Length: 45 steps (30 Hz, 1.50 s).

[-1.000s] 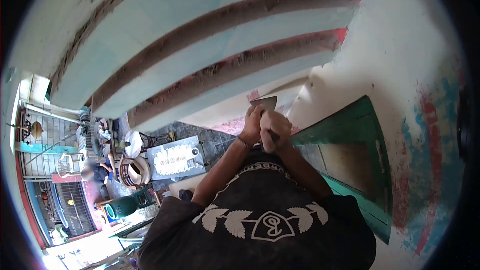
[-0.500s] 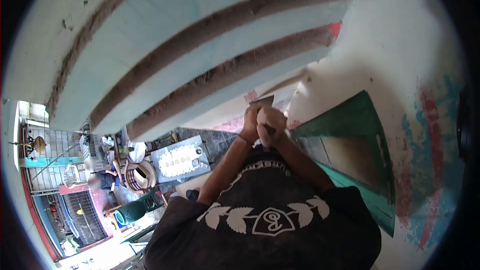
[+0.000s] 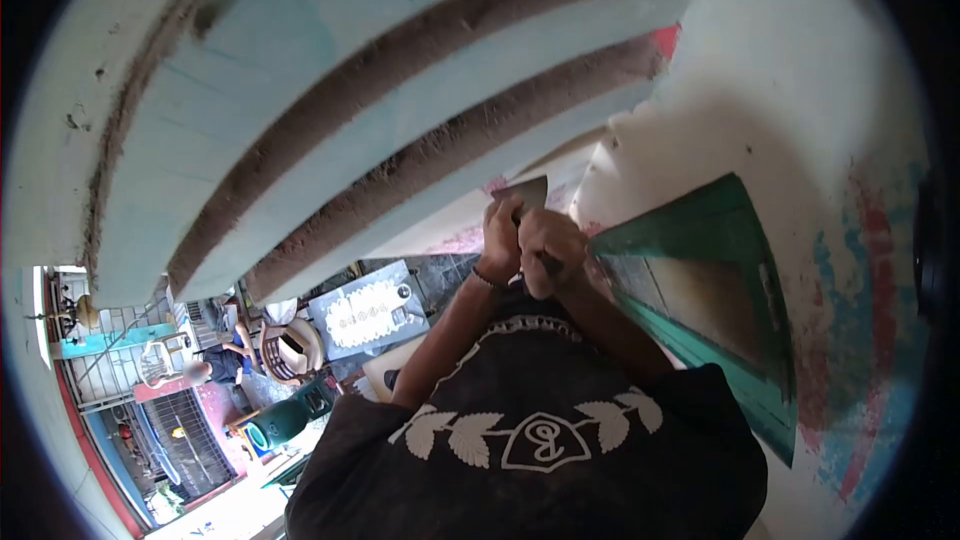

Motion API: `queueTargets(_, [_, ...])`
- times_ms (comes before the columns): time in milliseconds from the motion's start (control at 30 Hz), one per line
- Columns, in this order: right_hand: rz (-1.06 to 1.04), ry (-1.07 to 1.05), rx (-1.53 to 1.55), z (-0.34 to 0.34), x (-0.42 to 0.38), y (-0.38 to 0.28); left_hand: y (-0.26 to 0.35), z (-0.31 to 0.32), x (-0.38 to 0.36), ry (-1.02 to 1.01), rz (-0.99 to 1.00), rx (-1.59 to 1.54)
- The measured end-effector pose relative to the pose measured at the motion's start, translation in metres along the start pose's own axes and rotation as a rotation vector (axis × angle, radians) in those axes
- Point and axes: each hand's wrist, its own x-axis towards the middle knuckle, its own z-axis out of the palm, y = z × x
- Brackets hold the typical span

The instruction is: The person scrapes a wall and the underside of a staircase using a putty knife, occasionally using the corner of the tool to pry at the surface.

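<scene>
A scraper (image 3: 523,194) with a flat, wide metal blade points up and away from me, toward the wall strip under the lowest beam. My right hand (image 3: 555,240) is closed around its dark handle, whose end sticks out below the fist. Close to the blade, my left hand (image 3: 500,238) is also wrapped on the scraper, the two hands side by side. Whether the blade's edge touches the wall is not clear. Just above lies the lowest pale beam (image 3: 440,197), with rough brown bands between it and the others.
On the right a green-framed panel (image 3: 690,230) stands against the stained wall (image 3: 850,270). Far below at left are a table with a white-covered top (image 3: 400,278), a wicker chair (image 3: 310,342), a green barrel (image 3: 280,424) and a seated person (image 3: 225,362).
My view has tilted slightly, so the beams and the room below have shifted. The blade shows a little more above my hands, which keep their hold.
</scene>
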Motion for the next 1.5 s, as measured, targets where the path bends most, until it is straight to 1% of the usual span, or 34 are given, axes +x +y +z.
queueTargets(33, [0.007, 0.01, 0.011, 0.001, 0.005, -0.007, -0.003, 0.0, 0.001, -0.06, -0.14, -0.071])
queueTargets(100, [-0.016, 0.007, -0.006, 0.002, 0.013, -0.001, 0.0, -0.002, 0.01, -0.033, -0.097, -0.09])
queueTargets(167, [-0.014, -0.012, -0.063, 0.004, 0.006, 0.0, 0.014, -0.008, 0.001, 0.11, 0.214, 0.012])
queueTargets(200, [0.002, -0.02, -0.083, 0.003, 0.001, 0.007, -0.009, 0.001, -0.001, 0.023, 0.124, -0.028])
queueTargets(267, [0.042, -0.029, -0.128, 0.003, -0.011, 0.02, 0.002, -0.001, -0.005, 0.057, 0.194, -0.024])
queueTargets(300, [0.023, -0.008, -0.074, 0.002, -0.001, 0.017, 0.004, -0.003, 0.001, 0.076, 0.241, -0.018])
queueTargets(333, [0.006, 0.012, -0.019, 0.002, 0.01, 0.006, 0.001, -0.003, 0.007, -0.074, -0.137, -0.085])
queueTargets(367, [0.013, 0.033, 0.036, 0.002, 0.009, -0.005, -0.004, -0.001, 0.004, -0.015, -0.002, -0.032])
queueTargets(433, [0.027, 0.017, -0.011, 0.002, -0.006, 0.007, 0.007, -0.004, -0.003, 0.098, 0.257, 0.069])
queueTargets(467, [0.025, 0.003, -0.05, 0.002, -0.016, 0.024, -0.013, 0.003, -0.002, -0.039, 0.071, 0.029])
queueTargets(533, [0.064, -0.002, -0.09, 0.0, -0.008, 0.022, -0.014, 0.007, -0.004, -0.043, -0.004, -0.011])
queueTargets(567, [0.034, 0.025, -0.05, -0.002, -0.003, 0.02, -0.017, 0.009, 0.003, -0.04, -0.028, -0.032])
queueTargets(600, [0.007, 0.045, -0.007, -0.002, 0.008, 0.009, -0.01, 0.008, 0.006, -0.038, -0.101, 0.033])
queueTargets(667, [-0.016, 0.07, 0.026, 0.0, 0.005, 0.001, 0.006, 0.001, 0.003, 0.005, 0.061, 0.08])
queueTargets(700, [0.024, 0.031, 0.002, -0.003, -0.002, 0.006, 0.009, -0.003, 0.002, 0.027, 0.146, 0.105])
queueTargets(733, [0.046, -0.007, -0.022, -0.005, -0.008, 0.02, 0.001, -0.003, 0.004, -0.067, 0.115, 0.092])
queueTargets(767, [0.069, -0.039, -0.046, -0.006, -0.015, 0.03, -0.005, 0.001, 0.002, -0.044, 0.1, 0.003])
queueTargets(800, [0.081, -0.022, -0.06, -0.005, -0.02, 0.032, -0.005, 0.002, -0.004, -0.026, 0.079, -0.084])
queueTargets(867, [0.01, 0.002, -0.01, -0.006, 0.002, 0.016, -0.024, 0.008, 0.005, -0.078, -0.016, 0.05])
queueTargets(900, [-0.003, 0.013, 0.018, -0.005, 0.003, 0.006, -0.021, 0.007, 0.007, -0.042, 0.074, 0.073])
queueTargets(933, [-0.013, 0.047, 0.019, -0.003, 0.0, 0.01, -0.018, 0.005, 0.001, -0.017, 0.146, 0.097])
queueTargets(967, [0.013, 0.011, -0.01, -0.002, -0.009, 0.017, -0.014, 0.004, 0.001, 0.016, 0.231, 0.116])
queueTargets(1000, [0.019, -0.029, -0.042, -0.002, -0.008, 0.028, -0.017, 0.002, 0.01, -0.194, 0.009, 0.054])
queueTargets(1033, [0.03, -0.063, -0.077, -0.002, -0.01, 0.035, -0.017, 0.003, 0.009, -0.136, 0.038, 0.037])
queueTargets(1067, [0.058, -0.049, -0.075, -0.002, -0.017, 0.036, -0.016, 0.003, -0.002, -0.084, 0.06, 0.02])
queueTargets(1100, [0.037, -0.029, -0.045, -0.003, -0.007, 0.027, -0.012, 0.002, 0.001, -0.027, 0.093, 0.003])
queueTargets(1167, [0.011, -0.004, 0.028, -0.004, 0.009, 0.0, -0.035, 0.016, 0.004, -0.027, -0.181, -0.179])
queueTargets(1233, [0.048, -0.035, -0.038, -0.002, -0.008, 0.011, -0.005, 0.003, -0.003, 0.077, 0.122, 0.091])
queueTargets(1267, [0.048, -0.053, -0.073, -0.003, -0.013, 0.022, -0.006, 0.003, 0.0, -0.044, 0.07, 0.129])
queueTargets(1333, [0.02, -0.085, -0.122, -0.003, -0.022, 0.03, -0.011, 0.008, -0.006, 0.093, 0.197, 0.011])
queueTargets(1367, [0.0, -0.098, -0.146, -0.003, -0.024, 0.034, -0.024, 0.015, -0.007, 0.09, 0.128, -0.073])
queueTargets(1400, [-0.033, -0.086, -0.105, -0.005, -0.014, 0.023, -0.038, 0.022, -0.009, 0.092, 0.059, -0.157])
queueTargets(1500, [-0.052, -0.053, -0.033, 0.0, -0.011, 0.013, -0.023, 0.013, -0.006, 0.012, -0.085, 0.012])
